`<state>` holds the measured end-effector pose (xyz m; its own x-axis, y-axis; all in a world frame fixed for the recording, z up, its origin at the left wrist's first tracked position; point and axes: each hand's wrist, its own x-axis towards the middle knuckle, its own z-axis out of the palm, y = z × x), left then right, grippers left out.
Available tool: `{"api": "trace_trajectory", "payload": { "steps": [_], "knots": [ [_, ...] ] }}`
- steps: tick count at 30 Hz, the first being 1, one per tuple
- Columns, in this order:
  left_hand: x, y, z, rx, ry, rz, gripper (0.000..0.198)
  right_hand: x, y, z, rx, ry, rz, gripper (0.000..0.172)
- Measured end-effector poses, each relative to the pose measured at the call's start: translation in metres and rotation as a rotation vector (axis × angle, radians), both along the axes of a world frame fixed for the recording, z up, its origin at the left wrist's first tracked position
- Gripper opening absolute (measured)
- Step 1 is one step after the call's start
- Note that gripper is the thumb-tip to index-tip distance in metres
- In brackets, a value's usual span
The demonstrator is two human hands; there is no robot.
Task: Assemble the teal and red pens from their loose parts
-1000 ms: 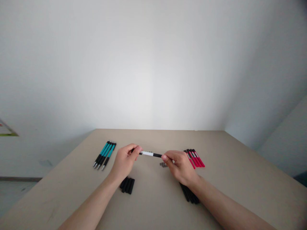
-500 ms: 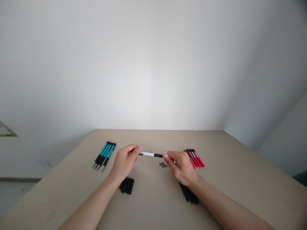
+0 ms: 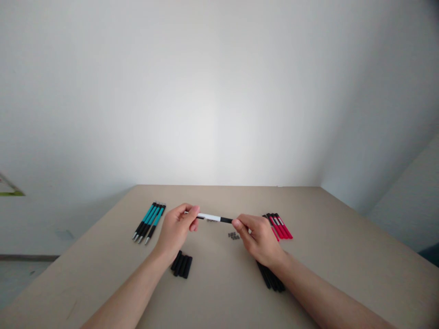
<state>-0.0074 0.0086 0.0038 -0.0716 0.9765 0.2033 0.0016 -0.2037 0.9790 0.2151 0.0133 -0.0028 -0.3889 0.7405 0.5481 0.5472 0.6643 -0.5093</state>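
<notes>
A pen (image 3: 211,218) with a white barrel and a black section hangs level above the table between my hands. My left hand (image 3: 179,225) pinches its white end between thumb and fingers. At the black end, my right hand (image 3: 256,235) is closed, thumb against forefinger; its grip hides the pen's tip. Below and between the hands lie small dark grey metal pieces (image 3: 233,236). Short black tubes (image 3: 182,265) rest beside my left wrist. Under my right wrist are long black pen parts (image 3: 269,276), partly covered.
Several turquoise and black pens (image 3: 150,221) lie side by side at the left of the beige table (image 3: 219,292). Several red pen parts with black ends (image 3: 280,226) lie to the right, behind my right hand. A white wall (image 3: 219,100) rises behind the table.
My left hand has moved slightly left and up along the pen. More of the white barrel shows, and the pen tilts a little more. My right hand has barely moved.
</notes>
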Motion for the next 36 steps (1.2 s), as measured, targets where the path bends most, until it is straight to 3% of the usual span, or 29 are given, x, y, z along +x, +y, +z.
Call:
{"api": "trace_trajectory", "payload": {
  "steps": [7, 10, 14, 19, 21, 25, 29, 36],
  "knots": [
    [-0.002, -0.007, 0.007, 0.133, 0.218, 0.146, 0.033, -0.003, -0.002, -0.002, -0.101, 0.005, 0.05, 0.043],
    [0.001, -0.007, 0.007, 0.128, 0.015, 0.121, 0.034, -0.006, -0.004, -0.001, -0.105, 0.013, 0.02, 0.042],
    [0.007, -0.008, 0.014, 0.042, -0.465, -0.126, 0.033, -0.008, -0.004, 0.001, -0.093, 0.011, -0.011, 0.041],
    [0.008, -0.014, 0.026, -0.131, -0.765, -0.348, 0.03, -0.01, -0.005, 0.003, -0.09, -0.012, 0.001, 0.042],
    [0.006, -0.015, 0.028, -0.143, -0.866, -0.348, 0.027, -0.01, -0.007, 0.004, -0.084, -0.038, 0.06, 0.044],
    [-0.002, -0.012, 0.027, -0.056, -1.017, -0.221, 0.026, -0.007, -0.009, 0.007, -0.089, -0.048, 0.169, 0.054],
    [-0.008, -0.008, 0.026, 0.017, -1.054, -0.185, 0.023, -0.003, -0.008, 0.007, -0.111, -0.031, 0.128, 0.059],
    [-0.004, -0.01, 0.025, -0.016, -1.047, -0.206, 0.021, -0.004, -0.007, 0.005, -0.12, -0.045, 0.103, 0.057]
  ]
}}
